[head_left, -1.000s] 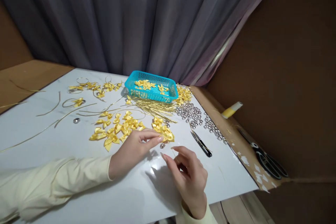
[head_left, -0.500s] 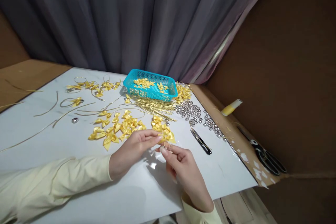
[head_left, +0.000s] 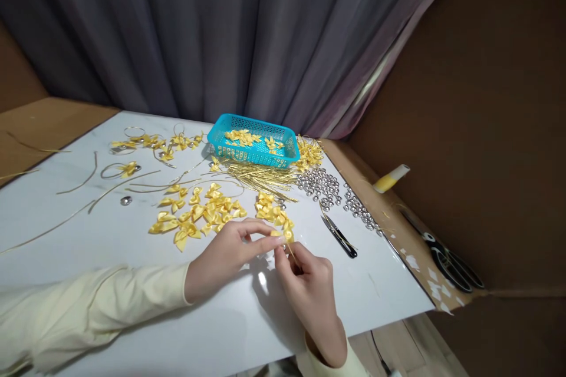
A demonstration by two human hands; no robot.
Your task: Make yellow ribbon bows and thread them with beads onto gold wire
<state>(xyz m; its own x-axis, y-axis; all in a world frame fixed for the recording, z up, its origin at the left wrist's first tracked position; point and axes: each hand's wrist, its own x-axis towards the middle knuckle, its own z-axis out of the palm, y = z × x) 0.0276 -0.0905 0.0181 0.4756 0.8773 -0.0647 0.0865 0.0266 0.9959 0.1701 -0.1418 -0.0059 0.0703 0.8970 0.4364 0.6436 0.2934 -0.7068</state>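
Note:
My left hand [head_left: 239, 253] is closed in a pinch on a small yellow ribbon bow [head_left: 275, 234], partly covered by my fingers. Close beside it on the right, my right hand [head_left: 307, 280] grips a thin gold cord [head_left: 290, 251] between thumb and forefinger. A small silvery bit shows between the two hands, too small to make out. Loose yellow bows [head_left: 212, 209] lie on the white board just beyond my left hand, and another cluster of yellow bows [head_left: 266, 208] sits behind my fingertips.
A turquoise basket [head_left: 252, 157] holds yellow bows. Before it lie gold cords [head_left: 260, 178]; silver beads [head_left: 321, 185] spread to the right. Small black-handled snips [head_left: 340, 237] rest right of my hands. Large scissors [head_left: 451, 262] and a yellow-and-white tube [head_left: 391, 179] lie near the brown wall.
My right hand has shifted slightly right and turned, and the gold cord now shows between its fingers. My left fingers have moved a little to the right with the bow.

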